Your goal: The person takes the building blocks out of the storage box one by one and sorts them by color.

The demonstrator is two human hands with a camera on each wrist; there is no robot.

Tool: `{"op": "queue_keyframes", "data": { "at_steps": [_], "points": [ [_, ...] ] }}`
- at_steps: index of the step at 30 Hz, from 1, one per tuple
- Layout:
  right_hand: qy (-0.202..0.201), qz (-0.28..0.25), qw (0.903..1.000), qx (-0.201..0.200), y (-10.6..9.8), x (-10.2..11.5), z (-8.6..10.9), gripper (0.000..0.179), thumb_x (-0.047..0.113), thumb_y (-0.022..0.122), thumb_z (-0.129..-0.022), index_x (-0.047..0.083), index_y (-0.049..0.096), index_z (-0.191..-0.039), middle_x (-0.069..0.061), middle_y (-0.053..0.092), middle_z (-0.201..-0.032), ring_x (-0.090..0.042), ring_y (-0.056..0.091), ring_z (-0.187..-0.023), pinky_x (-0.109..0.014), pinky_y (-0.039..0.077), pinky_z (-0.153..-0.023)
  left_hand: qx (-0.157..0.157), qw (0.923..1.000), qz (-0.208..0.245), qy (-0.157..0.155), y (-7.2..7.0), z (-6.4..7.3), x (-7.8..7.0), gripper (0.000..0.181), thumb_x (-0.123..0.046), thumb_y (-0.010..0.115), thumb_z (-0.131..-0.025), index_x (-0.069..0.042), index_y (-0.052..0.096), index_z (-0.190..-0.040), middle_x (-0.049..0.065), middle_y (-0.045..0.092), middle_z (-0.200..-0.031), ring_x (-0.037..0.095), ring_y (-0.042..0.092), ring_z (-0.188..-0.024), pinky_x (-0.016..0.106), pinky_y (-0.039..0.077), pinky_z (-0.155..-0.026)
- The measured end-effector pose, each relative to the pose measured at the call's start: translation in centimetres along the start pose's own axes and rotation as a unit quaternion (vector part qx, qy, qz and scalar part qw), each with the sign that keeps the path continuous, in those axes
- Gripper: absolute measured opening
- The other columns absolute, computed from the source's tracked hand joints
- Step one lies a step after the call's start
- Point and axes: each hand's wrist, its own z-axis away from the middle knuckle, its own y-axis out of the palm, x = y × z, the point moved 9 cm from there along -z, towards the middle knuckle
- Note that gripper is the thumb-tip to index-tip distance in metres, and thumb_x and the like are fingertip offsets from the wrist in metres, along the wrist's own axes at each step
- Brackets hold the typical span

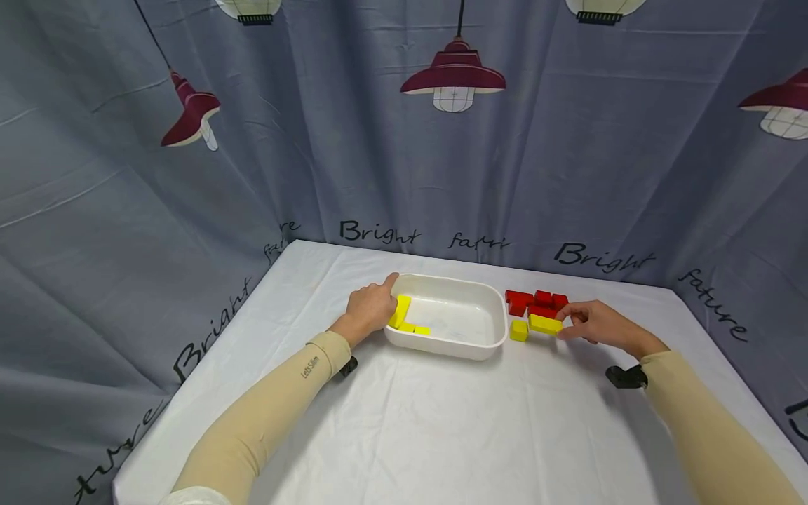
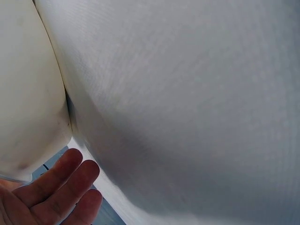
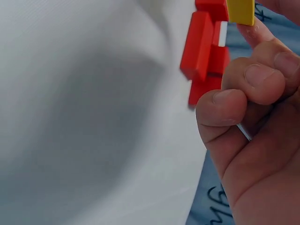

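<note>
A yellow rectangular block (image 1: 546, 325) is pinched by its right end between the thumb and a finger of my right hand (image 1: 593, 322). In the right wrist view, the block's yellow end (image 3: 241, 11) shows at the top, with the other fingers (image 3: 222, 105) curled below it. Just left of the held block lies a yellow cube (image 1: 519, 331). My left hand (image 1: 372, 305) holds the left rim of a white plastic tub (image 1: 463, 351); several yellow blocks (image 1: 400, 311) lie inside along its left end. Three fingers (image 2: 70, 187) extend beside the tub's outer wall (image 2: 28, 84) in the left wrist view.
Behind the held block, several red blocks (image 1: 520, 299) lie clustered to the right of the tub. A white cloth covers the table (image 1: 467, 428). Grey curtain (image 1: 391, 161) printed with lamps and lettering hangs round its back and sides.
</note>
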Motion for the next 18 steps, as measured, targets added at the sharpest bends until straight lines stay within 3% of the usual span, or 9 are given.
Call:
{"op": "queue_keyframes", "data": {
  "at_steps": [10, 18],
  "points": [
    [0.045, -0.025, 0.9987, -0.006, 0.7, -3.0, -0.2, 0.052, 0.035, 0.079, -0.085, 0.003, 0.062, -0.123, 0.000, 0.042, -0.070, -0.016, 0.041, -0.060, -0.030, 0.034, -0.057, -0.001, 1.0000, 0.004, 0.001, 0.1, 0.0, 0.1, 0.058, -0.025, 0.041, -0.101, -0.021, 0.030, -0.159, 0.011, 0.073, -0.101, 0.023, 0.061, -0.071, 0.041, 0.053, -0.067],
    [0.045, -0.023, 0.9987, -0.009, 1.7, -3.6, -0.4, 0.051, 0.034, 0.079, -0.085, 0.003, 0.064, -0.122, 0.000, 0.044, -0.070, -0.017, 0.043, -0.063, -0.030, 0.035, -0.059, -0.006, 1.0000, 0.002, 0.000, 0.1, -0.1, 0.0, 0.058, -0.024, 0.041, -0.101, -0.021, 0.030, -0.158, 0.010, 0.072, -0.095, 0.023, 0.061, -0.070, 0.040, 0.052, -0.067]
  ]
}}
